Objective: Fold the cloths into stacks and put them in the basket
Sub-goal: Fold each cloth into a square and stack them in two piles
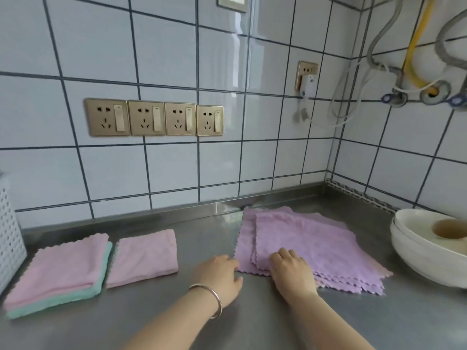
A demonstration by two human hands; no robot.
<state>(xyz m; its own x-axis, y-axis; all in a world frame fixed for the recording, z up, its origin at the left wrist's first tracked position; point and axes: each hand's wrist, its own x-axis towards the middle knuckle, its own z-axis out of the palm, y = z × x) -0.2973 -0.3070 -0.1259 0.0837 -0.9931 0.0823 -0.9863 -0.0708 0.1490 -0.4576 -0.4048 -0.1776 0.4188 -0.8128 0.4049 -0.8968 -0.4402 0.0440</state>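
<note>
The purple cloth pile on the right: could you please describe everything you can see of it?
The purple cloth pile is several unfolded, fleecy lilac squares with scalloped edges, lying flat and fanned askew on the steel counter near the corner. The right hand rests flat on its near edge; the left hand touches its left corner. White bowls sit just right of it.

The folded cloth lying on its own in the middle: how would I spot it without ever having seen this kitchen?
Start at the steel counter below the row of four wall sockets. Three lots of cloth lie there; take the middle one, the pink folded cloth. It is single and plain pink, unlike the pink-and-green stack to its left and the unfolded purple pile to its right.
</note>
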